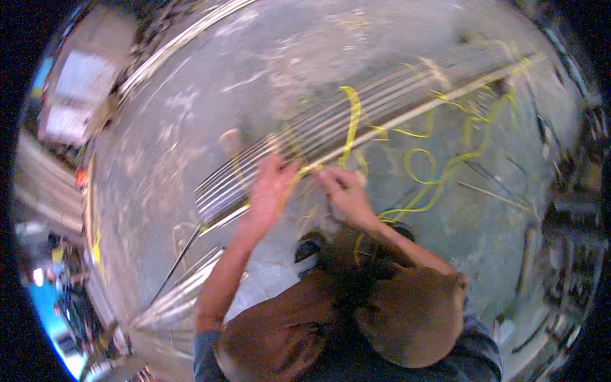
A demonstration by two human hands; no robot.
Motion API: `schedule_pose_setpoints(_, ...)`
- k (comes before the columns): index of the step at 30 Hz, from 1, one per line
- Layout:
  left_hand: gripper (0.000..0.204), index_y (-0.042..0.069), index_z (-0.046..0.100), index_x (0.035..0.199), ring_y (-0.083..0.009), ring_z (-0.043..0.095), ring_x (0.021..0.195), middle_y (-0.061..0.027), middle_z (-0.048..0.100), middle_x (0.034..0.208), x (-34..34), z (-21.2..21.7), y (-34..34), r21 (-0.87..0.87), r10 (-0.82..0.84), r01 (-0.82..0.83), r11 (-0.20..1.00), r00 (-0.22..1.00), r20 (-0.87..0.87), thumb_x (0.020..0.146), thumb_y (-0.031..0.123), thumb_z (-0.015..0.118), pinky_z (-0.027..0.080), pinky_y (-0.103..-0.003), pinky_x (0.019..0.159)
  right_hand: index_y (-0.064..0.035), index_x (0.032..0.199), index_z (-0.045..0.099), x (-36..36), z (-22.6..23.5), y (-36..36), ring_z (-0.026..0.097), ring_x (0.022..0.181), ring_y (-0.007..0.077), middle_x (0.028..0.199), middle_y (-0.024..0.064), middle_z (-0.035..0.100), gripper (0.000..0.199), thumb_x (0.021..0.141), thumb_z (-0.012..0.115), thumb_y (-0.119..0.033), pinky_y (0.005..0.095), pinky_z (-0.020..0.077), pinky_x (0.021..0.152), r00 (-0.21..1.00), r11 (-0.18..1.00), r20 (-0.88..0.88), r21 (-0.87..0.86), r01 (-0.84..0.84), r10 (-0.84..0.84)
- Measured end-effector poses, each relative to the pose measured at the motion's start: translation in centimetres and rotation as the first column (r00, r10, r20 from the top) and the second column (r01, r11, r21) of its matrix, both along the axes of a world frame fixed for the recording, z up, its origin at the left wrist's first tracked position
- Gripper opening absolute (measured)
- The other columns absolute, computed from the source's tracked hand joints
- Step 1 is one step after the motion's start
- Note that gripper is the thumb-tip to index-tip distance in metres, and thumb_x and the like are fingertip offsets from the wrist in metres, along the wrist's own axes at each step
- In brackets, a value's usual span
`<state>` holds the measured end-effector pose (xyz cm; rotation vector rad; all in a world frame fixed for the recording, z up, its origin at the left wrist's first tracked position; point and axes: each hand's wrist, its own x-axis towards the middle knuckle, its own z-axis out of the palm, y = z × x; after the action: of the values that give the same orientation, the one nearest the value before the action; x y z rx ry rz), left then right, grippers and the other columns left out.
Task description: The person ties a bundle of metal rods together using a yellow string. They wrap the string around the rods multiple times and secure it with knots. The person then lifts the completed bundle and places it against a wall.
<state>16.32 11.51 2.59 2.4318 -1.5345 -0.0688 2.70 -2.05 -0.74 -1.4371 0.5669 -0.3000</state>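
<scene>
A bundle of long, thin bars (267, 156) lies slanted across the floor in front of me, its far end reaching up to the right. Yellow strapping (351, 121) loops up from the bundle. At the bundle's near edge my left hand (270, 191) has its fingers bent in, with a short piece of the strap beside the fingertips. Just to its right, my right hand (347, 194) pinches at the same yellow strap. Motion blur hides the exact grip. Both hands are close together, a narrow gap between them.
Loose yellow strap coils (420, 169) spread over the concrete floor (191, 121) to the right. More pale bars (191, 286) lie at lower left, near a thin dark rod (175, 264). Another long bundle (172, 48) runs along the upper left. Dark clutter (573, 223) lines the right side.
</scene>
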Motion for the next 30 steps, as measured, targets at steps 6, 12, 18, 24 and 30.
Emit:
schedule_pose_setpoints(6, 0.029, 0.004, 0.061, 0.112, -0.0370, 0.058, 0.090, -0.0178, 0.061, 0.096, 1.1, 0.5, -0.3, 0.019, -0.025, 0.027, 0.999, 0.994, -0.107, 0.086, 0.017, 0.059, 0.045, -0.045, 0.080, -0.0038, 0.105, 0.051, 0.2, -4.1, 0.1, 0.055, 0.077, 0.0152, 0.084, 0.0068, 0.057, 0.022, 0.093, 0.057, -0.021, 0.0323, 0.0458, 0.067, 0.997, 0.985, 0.073, -0.170, 0.010, 0.002)
schedule_pose_setpoints(12, 0.026, 0.000, 0.063, 0.096, -0.0371, 0.062, 0.076, -0.0225, 0.062, 0.082, 3.9, 2.4, -3.1, 0.052, -0.137, 0.162, 0.985, 0.936, -0.324, 0.081, 0.021, 0.063, 0.047, -0.046, 0.068, -0.0041, 0.105, 0.052, -0.6, -2.7, -1.2, 0.056, 0.079, 0.0189, 0.088, 0.0095, 0.057, 0.023, 0.091, 0.058, -0.022, 0.0349, 0.0452, 0.069, 0.996, 0.974, 0.022, -0.214, -0.079, 0.086)
schedule_pose_setpoints(18, 0.027, -0.004, 0.060, 0.083, -0.0171, 0.050, 0.063, -0.0116, 0.055, 0.068, 8.1, 2.8, -2.1, 0.037, -0.167, 0.230, 0.972, 0.797, -0.580, 0.080, 0.023, 0.064, 0.041, -0.037, 0.059, -0.0028, 0.110, 0.055, 1.5, -1.4, 0.9, 0.059, 0.078, 0.0131, 0.091, 0.0046, 0.062, 0.028, 0.091, 0.061, -0.023, 0.0285, 0.0500, 0.071, 0.993, 0.987, -0.095, 0.152, -0.056, 0.071)
schedule_pose_setpoints(24, 0.060, 0.007, 0.061, 0.124, -0.0272, 0.053, 0.112, -0.0122, 0.058, 0.120, 10.1, 4.5, -4.5, 0.440, 0.191, 0.263, 0.859, 0.633, -0.750, 0.080, 0.048, 0.068, 0.040, -0.038, 0.099, 0.0026, 0.113, 0.055, 0.7, -2.4, 0.2, 0.062, 0.083, 0.0141, 0.097, 0.0096, 0.067, 0.030, 0.095, 0.057, -0.022, 0.0284, 0.0507, 0.079, 0.989, 0.941, 0.102, 0.310, -0.133, 0.106)
schedule_pose_setpoints(30, 0.062, 0.008, 0.062, 0.121, -0.0252, 0.053, 0.112, -0.0107, 0.058, 0.117, 9.7, 4.9, -3.6, 0.412, 0.206, 0.231, 0.881, 0.596, -0.776, 0.078, 0.051, 0.070, 0.040, -0.036, 0.099, 0.0027, 0.109, 0.057, 1.5, -1.1, 1.3, 0.062, 0.082, 0.0149, 0.096, 0.0110, 0.067, 0.027, 0.095, 0.057, -0.021, 0.0285, 0.0510, 0.079, 0.990, 0.894, 0.090, 0.427, -0.138, 0.110)
